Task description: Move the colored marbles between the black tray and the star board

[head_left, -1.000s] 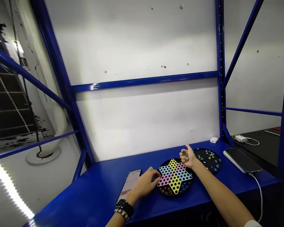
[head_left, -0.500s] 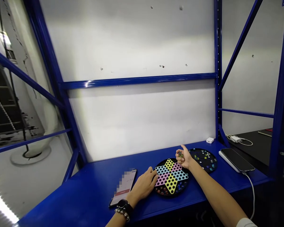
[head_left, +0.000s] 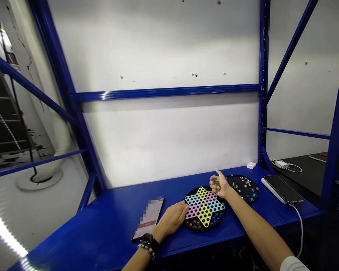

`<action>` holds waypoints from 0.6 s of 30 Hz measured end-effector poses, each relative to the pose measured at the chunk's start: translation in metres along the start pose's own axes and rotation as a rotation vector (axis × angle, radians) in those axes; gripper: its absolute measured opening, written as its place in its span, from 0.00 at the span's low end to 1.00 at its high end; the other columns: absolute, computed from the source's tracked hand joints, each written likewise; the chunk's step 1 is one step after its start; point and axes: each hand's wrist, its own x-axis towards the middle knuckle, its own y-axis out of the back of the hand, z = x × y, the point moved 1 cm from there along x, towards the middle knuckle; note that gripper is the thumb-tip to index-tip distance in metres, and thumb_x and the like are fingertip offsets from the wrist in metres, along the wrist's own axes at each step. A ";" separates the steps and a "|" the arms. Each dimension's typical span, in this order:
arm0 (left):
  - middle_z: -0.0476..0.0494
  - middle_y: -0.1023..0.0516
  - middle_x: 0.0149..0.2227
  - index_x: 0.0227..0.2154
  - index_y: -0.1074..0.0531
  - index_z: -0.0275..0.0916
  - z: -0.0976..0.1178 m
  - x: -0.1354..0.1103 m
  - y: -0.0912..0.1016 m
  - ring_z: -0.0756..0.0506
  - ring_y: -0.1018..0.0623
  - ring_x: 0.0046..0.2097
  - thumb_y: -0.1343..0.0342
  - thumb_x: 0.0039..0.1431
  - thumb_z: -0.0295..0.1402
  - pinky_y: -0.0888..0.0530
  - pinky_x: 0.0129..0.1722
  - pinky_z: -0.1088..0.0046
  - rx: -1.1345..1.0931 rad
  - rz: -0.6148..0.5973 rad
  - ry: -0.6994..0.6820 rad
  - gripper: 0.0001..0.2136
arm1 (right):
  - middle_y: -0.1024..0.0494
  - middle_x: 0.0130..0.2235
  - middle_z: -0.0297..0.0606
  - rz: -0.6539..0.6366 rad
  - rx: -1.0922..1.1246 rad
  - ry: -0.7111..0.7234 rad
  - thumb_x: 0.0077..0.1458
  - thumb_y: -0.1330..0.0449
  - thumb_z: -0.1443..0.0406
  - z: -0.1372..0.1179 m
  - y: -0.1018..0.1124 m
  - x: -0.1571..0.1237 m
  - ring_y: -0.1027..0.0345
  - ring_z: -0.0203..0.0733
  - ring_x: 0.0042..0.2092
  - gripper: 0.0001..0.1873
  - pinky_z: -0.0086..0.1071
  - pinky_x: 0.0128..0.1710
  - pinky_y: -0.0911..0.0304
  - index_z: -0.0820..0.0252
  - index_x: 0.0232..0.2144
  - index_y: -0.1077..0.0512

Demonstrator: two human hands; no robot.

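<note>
A star-shaped Chinese checkers board [head_left: 204, 205] in pink, yellow and light blue sits in a round black tray [head_left: 201, 228]. Red and blue marbles show in the tray's near compartments. My left hand [head_left: 174, 217] lies against the tray's left edge, its fingers together and fairly straight, with nothing seen in it. Above the board's far right side my right hand [head_left: 220, 186] is turned palm inward, fingers curled around green-yellow marbles [head_left: 216, 183]. Just behind it lies a round black lid or tray [head_left: 244, 188] with loose marbles of several colours.
All this stands on a blue shelf [head_left: 107, 222] with a white wall behind. A phone [head_left: 150, 218] lies left of my left hand. Another phone [head_left: 283, 191] rests on a white block with a cable at the right. A small white box [head_left: 251, 165] is near the back.
My left hand has flattened a little against the tray's edge. My right hand still holds the marbles in nearly the same place. The view has shifted slightly.
</note>
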 end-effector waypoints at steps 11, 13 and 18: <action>0.46 0.27 0.28 0.24 0.39 0.42 -0.011 0.004 -0.007 0.45 0.28 0.32 0.70 0.68 0.46 0.33 0.35 0.68 -0.138 0.084 0.120 0.23 | 0.33 0.18 0.30 -0.050 -0.049 -0.030 0.67 0.59 0.48 0.000 0.000 0.001 0.59 0.26 0.14 0.29 0.23 0.13 0.65 0.60 0.25 0.33; 0.47 0.29 0.26 0.23 0.43 0.43 -0.013 0.009 -0.003 0.46 0.30 0.30 0.75 0.69 0.45 0.33 0.33 0.69 -0.151 0.150 0.160 0.24 | 0.33 0.18 0.30 -0.094 -0.091 -0.061 0.67 0.59 0.47 0.001 -0.002 0.001 0.59 0.25 0.13 0.30 0.23 0.13 0.65 0.61 0.25 0.33; 0.49 0.32 0.25 0.24 0.41 0.43 0.020 0.037 0.019 0.47 0.31 0.28 0.74 0.70 0.45 0.36 0.31 0.70 -0.104 0.352 0.166 0.24 | 0.33 0.18 0.29 -0.284 -0.218 -0.187 0.66 0.58 0.47 0.006 -0.011 0.000 0.60 0.25 0.12 0.30 0.22 0.11 0.63 0.63 0.28 0.30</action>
